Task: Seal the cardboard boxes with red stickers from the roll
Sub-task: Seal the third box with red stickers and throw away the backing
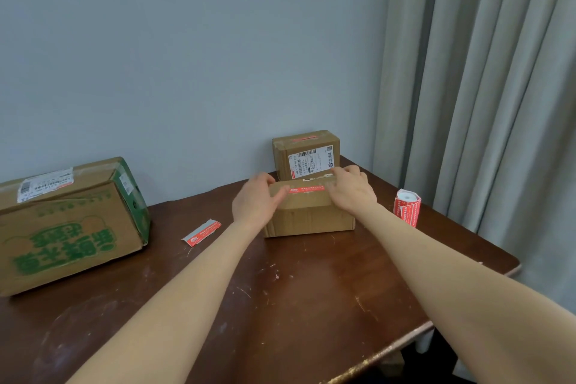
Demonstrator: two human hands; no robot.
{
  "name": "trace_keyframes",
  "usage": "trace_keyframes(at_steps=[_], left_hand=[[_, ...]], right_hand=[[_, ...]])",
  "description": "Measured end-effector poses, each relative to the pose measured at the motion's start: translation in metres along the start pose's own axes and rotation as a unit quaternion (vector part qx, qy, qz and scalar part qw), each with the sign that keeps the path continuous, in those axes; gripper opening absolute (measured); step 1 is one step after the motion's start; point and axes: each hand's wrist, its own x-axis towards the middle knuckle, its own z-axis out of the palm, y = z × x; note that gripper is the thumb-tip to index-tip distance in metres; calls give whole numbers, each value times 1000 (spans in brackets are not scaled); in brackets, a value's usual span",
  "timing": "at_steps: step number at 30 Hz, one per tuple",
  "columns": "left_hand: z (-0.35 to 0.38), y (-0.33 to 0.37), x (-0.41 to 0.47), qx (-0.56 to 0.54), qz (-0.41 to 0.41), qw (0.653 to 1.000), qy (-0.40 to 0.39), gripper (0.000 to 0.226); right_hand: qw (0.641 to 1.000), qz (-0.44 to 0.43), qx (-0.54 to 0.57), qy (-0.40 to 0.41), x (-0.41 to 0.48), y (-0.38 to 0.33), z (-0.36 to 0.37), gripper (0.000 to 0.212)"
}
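Green-printed box (62, 227) cut by left edge, sticker (307, 189) ends under fingers (279, 195), shipping label (311, 160) print illegible
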Motion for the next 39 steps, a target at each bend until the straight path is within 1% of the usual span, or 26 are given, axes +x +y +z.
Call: trace_keyframes(at_steps=[2, 3, 5, 7, 10, 12, 15, 17, 19, 22, 26, 29, 31, 34, 36, 39], left_hand=[[-7, -2, 2, -31, -25, 998, 42, 25], [-10, -3, 2, -40, -35, 998, 46, 23], [-12, -5, 3, -54, -48, 996, 46, 22], [-11, -8, 3, -60, -62, 995, 57, 25], [-8, -16, -1, -83, -125, 986, 74, 35], [-7, -19, -5, -94, -161, 981, 46, 40], [-8, -18, -11, -122, -200, 971, -53, 51], [-8, -17, -14, -165, -219, 956, -109, 60], [-12, -13, -17, -210, -229, 939, -146, 64], [-21, -5, -18, -245, -230, 929, -158, 68], [-39, 0, -9, -329, -247, 902, -131, 63], [-51, 2, -3, -356, -249, 894, -112, 62], [-57, 4, -1, -376, -246, 888, -104, 59], [-63, 1, 5, -410, -234, 877, -86, 52], [-65, -3, 8, -418, -235, 874, -77, 48], [-67, -4, 10, -420, -233, 873, -83, 32]], right_hand=[[995, 51, 80, -11, -1, 1, -6, 54], [992, 69, 107, -17, -2, 1, -8, 57], [986, 91, 139, -29, -4, 1, -11, 62], [977, 114, 177, -39, -7, -1, -12, 62], [956, 143, 250, -61, -12, -2, -12, 58], [938, 156, 297, -84, -16, 1, -11, 63], [919, 166, 342, -109, -21, 4, -7, 73], [910, 168, 360, -117, -24, 2, -7, 73], [906, 166, 374, -110, -27, 0, -9, 71], [896, 168, 402, -82, -30, -1, -13, 71], [867, 166, 465, -64, -26, -4, -22, 67], [858, 158, 485, -61, -21, -5, -25, 60], [859, 142, 487, -60, -20, -7, -26, 48], [884, 108, 453, -43, -19, -10, -28, 35], [898, 90, 430, -19, -17, -10, -29, 29], [917, 84, 388, 29, -12, -5, -29, 20]])
